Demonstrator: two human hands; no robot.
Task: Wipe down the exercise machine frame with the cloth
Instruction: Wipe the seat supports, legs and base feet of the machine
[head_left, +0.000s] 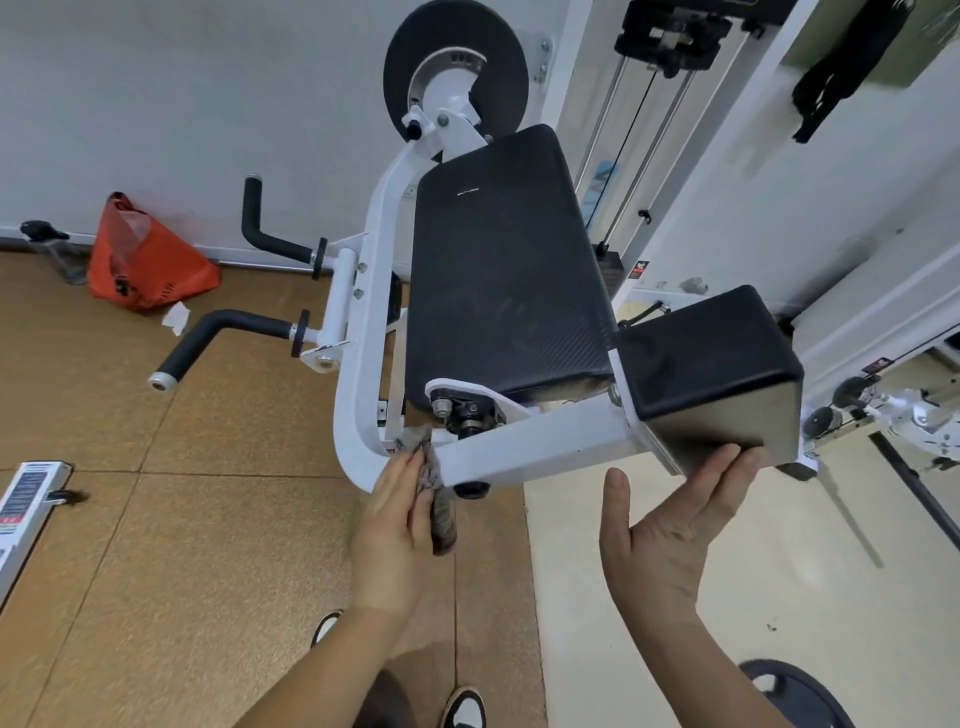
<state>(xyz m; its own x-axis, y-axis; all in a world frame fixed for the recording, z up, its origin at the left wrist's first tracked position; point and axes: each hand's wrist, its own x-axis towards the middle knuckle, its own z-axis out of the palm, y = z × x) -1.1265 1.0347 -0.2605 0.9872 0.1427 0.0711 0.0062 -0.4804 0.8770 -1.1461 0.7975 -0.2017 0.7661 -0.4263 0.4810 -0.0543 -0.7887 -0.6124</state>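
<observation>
The exercise machine has a white tubular frame with a curved left bar, a long black pad and a smaller black pad to its right. My left hand holds a dark patterned cloth against the frame where the curved bar meets the front crossbar, fingers stretched along the cloth. My right hand is spread, palm up, its fingertips touching the underside of the smaller pad's metal bracket.
Two black foam handles stick out left of the frame. An orange bag lies by the wall. A weight stack with cables stands behind. A black plate lies on the floor near my feet.
</observation>
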